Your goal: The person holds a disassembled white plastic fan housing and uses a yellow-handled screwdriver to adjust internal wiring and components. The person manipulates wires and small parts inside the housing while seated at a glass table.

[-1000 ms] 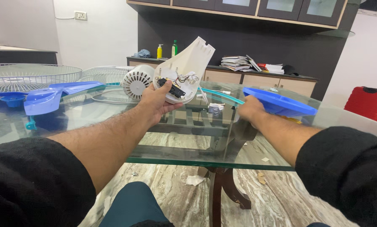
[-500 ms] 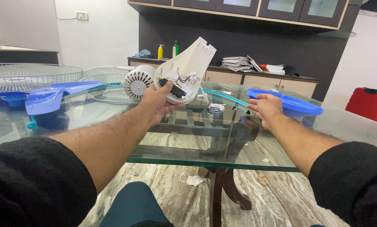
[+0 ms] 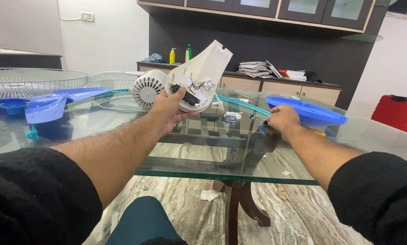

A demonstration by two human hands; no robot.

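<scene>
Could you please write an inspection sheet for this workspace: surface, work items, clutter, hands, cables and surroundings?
Surface: glass table, see-through, dark base beneath.
Work items: white fan housing, open side toward the camera, wiring and a dark part inside; white motor unit beside it.
Clutter: blue fan blade and wire fan guard at left, blue dish-shaped part at right, small white part mid-table.
Hands: left hand grips the housing; right hand rests on the glass by the blue dish-shaped part, what it holds cannot be told.
Cables: thin wires inside the housing.
Surroundings: dark cabinet, red suitcase, paper scraps on marble floor.
</scene>
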